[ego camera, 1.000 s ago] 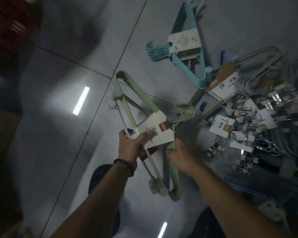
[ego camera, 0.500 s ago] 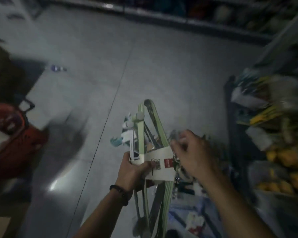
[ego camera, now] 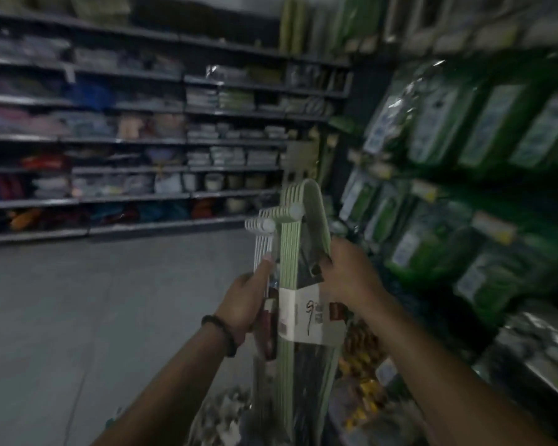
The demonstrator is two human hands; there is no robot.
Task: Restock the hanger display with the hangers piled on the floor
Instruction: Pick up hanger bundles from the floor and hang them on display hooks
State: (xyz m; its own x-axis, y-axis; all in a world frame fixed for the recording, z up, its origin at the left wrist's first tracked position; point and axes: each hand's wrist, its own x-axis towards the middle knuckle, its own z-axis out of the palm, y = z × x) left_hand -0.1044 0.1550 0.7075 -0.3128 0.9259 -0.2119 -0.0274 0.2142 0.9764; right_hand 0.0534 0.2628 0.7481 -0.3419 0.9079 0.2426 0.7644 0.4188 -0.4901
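You lifted the green hanger bundle (ego camera: 290,252) off the floor; your view swung up to the shelves (ego camera: 142,140).

Your left hand (ego camera: 245,300) clasped its paper sleeve (ego camera: 303,313) from the left, forefinger extended upward; your right hand (ego camera: 348,278) closed around the bundle's right edge, just above the sleeve.

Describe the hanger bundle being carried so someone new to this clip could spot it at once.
Between the grey shelving across the aisle and the green packets hanging on the right, both hands hold one bundle upright at centre frame. It is the pale green hangers, banded by a white paper sleeve; the left hand and right hand grip it.
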